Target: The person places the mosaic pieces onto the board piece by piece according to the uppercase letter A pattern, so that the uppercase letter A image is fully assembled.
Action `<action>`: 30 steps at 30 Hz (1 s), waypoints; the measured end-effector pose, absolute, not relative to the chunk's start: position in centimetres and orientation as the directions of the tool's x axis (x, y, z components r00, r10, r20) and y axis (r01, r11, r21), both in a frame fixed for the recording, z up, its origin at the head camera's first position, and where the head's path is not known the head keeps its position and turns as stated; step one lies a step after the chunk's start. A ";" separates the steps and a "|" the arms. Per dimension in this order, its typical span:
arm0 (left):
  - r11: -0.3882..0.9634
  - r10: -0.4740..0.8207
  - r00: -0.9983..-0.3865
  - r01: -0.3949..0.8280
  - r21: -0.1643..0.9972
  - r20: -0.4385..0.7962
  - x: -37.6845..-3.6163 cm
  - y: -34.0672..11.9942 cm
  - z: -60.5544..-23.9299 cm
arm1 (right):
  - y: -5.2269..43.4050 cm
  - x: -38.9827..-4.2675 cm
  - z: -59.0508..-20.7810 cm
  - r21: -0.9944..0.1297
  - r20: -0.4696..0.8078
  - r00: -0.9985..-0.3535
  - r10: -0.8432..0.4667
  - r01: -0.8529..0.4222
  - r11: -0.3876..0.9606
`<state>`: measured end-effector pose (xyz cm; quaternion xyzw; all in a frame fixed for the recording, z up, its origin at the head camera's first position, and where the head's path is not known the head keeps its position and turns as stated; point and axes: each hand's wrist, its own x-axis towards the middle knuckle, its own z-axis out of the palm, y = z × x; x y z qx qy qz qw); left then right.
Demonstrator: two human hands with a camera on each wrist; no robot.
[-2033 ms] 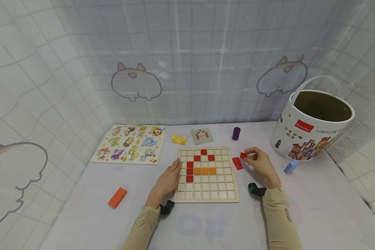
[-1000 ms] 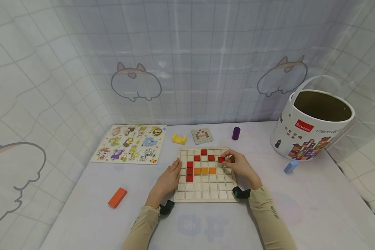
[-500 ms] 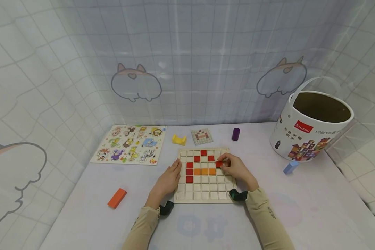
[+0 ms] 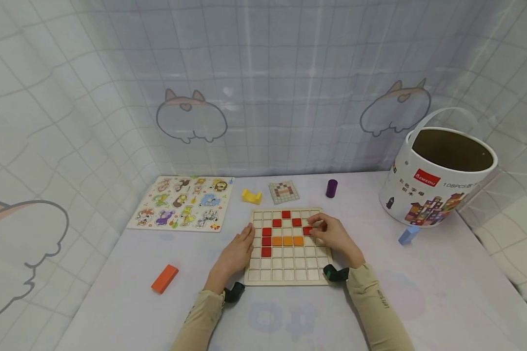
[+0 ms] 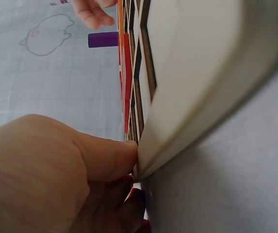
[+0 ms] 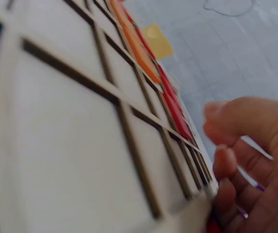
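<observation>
I see the right hand (image 4: 334, 235) pinching a red tile (image 4: 307, 230) over the grid board (image 4: 290, 273); the left hand (image 4: 237, 251) lies flat, bracing the board's edge. Risk: a skewed tile jams on the cell ridge.

Table (image 4: 443, 292) with grid board (image 4: 285, 270), bucket (image 4: 435, 195), animal puzzle (image 4: 182, 202), orange block (image 4: 165, 278).

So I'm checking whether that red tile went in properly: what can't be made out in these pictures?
- Head view: the right hand covers part of the red tile; seating unclear.
- Right wrist view: the grid board is blurred, tile unseen.
- Left wrist view: the board's edge blocks the cells.
</observation>
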<state>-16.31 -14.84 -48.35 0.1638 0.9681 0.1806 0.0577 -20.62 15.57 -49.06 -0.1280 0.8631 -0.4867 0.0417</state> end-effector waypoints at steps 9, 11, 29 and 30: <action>0.881 0.335 -0.941 0.292 0.371 -0.055 -16.4 -14.8 -48.2 | 18.8 -21.0 -48.6 -0.869 0.100 -0.990 -0.103 -0.137 0.475; 0.882 0.334 -0.941 0.290 0.370 -0.059 -16.4 -14.8 -48.2 | 19.5 -21.0 -48.7 -0.866 0.091 -0.992 -0.088 -0.122 0.485; 0.883 0.337 -0.939 0.291 0.368 -0.065 -16.4 -14.8 -48.2 | 20.5 -21.0 -49.7 -0.826 0.007 -0.999 -0.040 -0.028 0.563; 0.881 0.339 -0.939 0.293 0.370 -0.063 -16.4 -14.8 -48.2 | 20.4 -20.9 -49.7 -0.825 0.002 -1.000 -0.031 -0.019 0.565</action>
